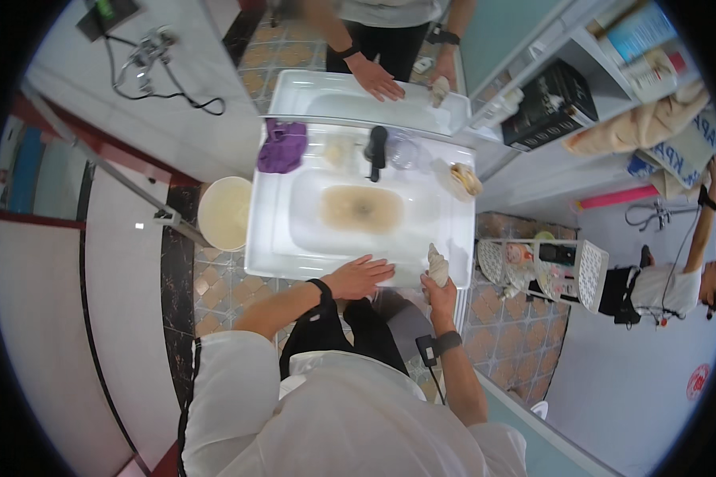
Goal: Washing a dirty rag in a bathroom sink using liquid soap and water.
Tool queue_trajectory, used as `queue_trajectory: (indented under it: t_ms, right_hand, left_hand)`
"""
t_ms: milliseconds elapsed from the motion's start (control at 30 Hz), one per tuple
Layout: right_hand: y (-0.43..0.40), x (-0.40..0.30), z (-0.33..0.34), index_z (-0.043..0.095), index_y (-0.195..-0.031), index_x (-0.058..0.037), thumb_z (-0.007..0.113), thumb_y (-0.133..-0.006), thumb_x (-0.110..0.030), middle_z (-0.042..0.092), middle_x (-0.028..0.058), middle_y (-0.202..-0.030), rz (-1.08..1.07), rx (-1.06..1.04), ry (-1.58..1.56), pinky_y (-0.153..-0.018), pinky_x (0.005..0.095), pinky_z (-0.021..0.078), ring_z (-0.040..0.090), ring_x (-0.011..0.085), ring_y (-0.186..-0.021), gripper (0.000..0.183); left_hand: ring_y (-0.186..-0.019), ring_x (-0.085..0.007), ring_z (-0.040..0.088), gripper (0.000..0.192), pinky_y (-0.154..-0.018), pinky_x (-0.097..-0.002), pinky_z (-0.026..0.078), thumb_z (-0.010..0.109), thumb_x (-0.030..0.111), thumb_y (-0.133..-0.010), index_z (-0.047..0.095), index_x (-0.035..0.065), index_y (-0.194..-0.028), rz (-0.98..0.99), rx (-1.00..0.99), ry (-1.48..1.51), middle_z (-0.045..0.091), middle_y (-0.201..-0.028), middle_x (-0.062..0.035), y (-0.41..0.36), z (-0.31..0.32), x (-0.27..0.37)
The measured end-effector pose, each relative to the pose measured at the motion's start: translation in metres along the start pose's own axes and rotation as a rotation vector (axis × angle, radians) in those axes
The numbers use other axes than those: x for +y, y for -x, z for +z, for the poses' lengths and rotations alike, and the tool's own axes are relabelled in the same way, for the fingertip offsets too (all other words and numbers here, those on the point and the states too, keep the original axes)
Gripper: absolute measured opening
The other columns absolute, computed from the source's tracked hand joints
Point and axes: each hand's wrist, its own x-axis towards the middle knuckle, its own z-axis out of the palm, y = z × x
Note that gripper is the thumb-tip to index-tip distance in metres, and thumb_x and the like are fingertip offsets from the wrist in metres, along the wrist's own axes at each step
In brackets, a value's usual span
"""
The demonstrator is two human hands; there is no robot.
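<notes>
My left hand point(360, 277) rests spread and flat at the near rim of a white sink point(272, 238), holding nothing. My right hand point(440, 293) grips a twisted whitish cloth point(437, 265), which points up over the sink's near right corner. Brownish water point(363, 208) lies in the middle of the basin. A purple cloth point(283, 147) sits at the back left corner, with a black-handled brush or similar tool point(376, 152) near the back middle. Beside it is a clear plastic container point(403, 150). A yellowish item in a clear bag point(465, 179) lies at the right rim.
A bucket of pale liquid point(225, 213) stands left of the sink. The mirror point(358, 107) rises behind it. At right are a shelf with a black box point(550, 107), hanging towels point(680, 155) and a white rack point(590, 274). Another person point(662, 292) shows at far right, perhaps a reflection.
</notes>
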Motion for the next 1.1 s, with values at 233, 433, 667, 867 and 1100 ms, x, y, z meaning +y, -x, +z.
queue_trajectory:
  t_ms: [233,433,667,867,1100]
  right_hand:
    - [0.016,0.015,0.045,0.055,-0.095,0.0019,0.068,-0.068,-0.006,0.057,0.0026,-0.082,-0.031,-0.055,-0.105,-0.059,0.0228,0.0418,0.052,0.0103,-0.067,0.031]
    - [0.026,0.019,0.064,0.055,-0.093,0.0024,0.067,-0.069,-0.005,0.059,0.0033,-0.083,-0.034,-0.025,-0.128,-0.062,0.0232,0.0429,0.054,0.0113,-0.070,0.028]
    - [0.051,0.014,0.066,0.057,-0.089,0.0006,0.066,-0.070,-0.009,0.058,0.0037,-0.074,0.002,0.038,-0.172,-0.055,0.0226,0.0408,0.053,0.0104,-0.062,0.023]
    - [0.080,-0.015,0.077,0.057,-0.089,0.0012,0.065,-0.069,-0.008,0.059,0.0039,-0.075,0.022,0.110,-0.103,-0.056,0.0226,0.0411,0.054,0.0105,-0.063,0.023]
    - [0.079,-0.001,0.073,0.052,-0.100,-0.0020,0.062,-0.073,-0.009,0.057,0.0040,-0.081,-0.033,0.115,-0.161,-0.059,0.0260,0.0439,0.055,0.0144,-0.069,0.030]
  left_hand:
    - [-0.119,-0.0236,0.037,0.043,-0.100,-0.0386,0.028,0.050,0.016,-0.080,0.042,0.0049,-0.120,-0.340,-0.059,-0.045,0.040,-0.127,-0.0108,0.137,-0.045,-0.084]
    - [-0.080,-0.0233,0.057,0.022,-0.075,-0.0318,0.046,0.052,0.010,-0.079,0.056,0.0023,-0.099,-0.633,0.336,0.174,0.060,-0.092,-0.0112,0.126,-0.110,-0.113]
    - [-0.084,-0.0296,0.056,0.038,-0.071,-0.0395,0.046,0.058,0.015,-0.074,0.052,0.0129,-0.111,-0.736,0.417,0.013,0.055,-0.095,-0.0146,0.086,-0.109,-0.135]
    - [-0.092,-0.0292,0.051,0.047,-0.072,-0.0428,0.044,0.053,0.008,-0.072,0.047,0.0194,-0.117,-0.787,0.309,-0.409,0.045,-0.105,-0.0109,0.094,-0.126,-0.194]
    - [-0.087,-0.0223,0.051,0.017,-0.065,-0.0371,0.045,0.048,0.014,-0.078,0.057,0.0132,-0.091,-0.661,0.294,-0.551,0.047,-0.092,-0.0069,0.082,-0.155,-0.251]
